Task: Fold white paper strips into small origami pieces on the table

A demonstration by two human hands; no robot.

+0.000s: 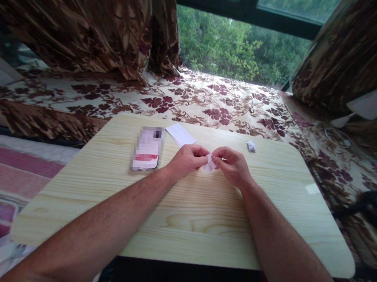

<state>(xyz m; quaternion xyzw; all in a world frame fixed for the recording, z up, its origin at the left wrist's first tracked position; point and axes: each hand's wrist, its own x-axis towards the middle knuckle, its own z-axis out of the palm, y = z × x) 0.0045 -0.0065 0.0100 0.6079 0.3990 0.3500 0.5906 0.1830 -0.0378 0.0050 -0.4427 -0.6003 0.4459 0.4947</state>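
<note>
Over the middle of the wooden table (202, 227), a small folded piece of white paper (209, 164) is pinched between my two hands. My left hand (192, 157) grips its left side with thumb and fingers. On its right side, my right hand (230, 161) holds it the same way. The fingertips hide part of the paper, so its full shape cannot be made out. Behind my left hand lies a flat stack of white paper (180, 134). A small folded white paper piece (251, 146) sits farther back, to the right of my hands.
A phone (147, 149), partly blurred out, lies on the table left of my hands. Near the right edge is a pale patch (312, 189). Beyond the table stretches a flowered cloth (210, 100) below a window. A white lamp (371, 103) stands at the right.
</note>
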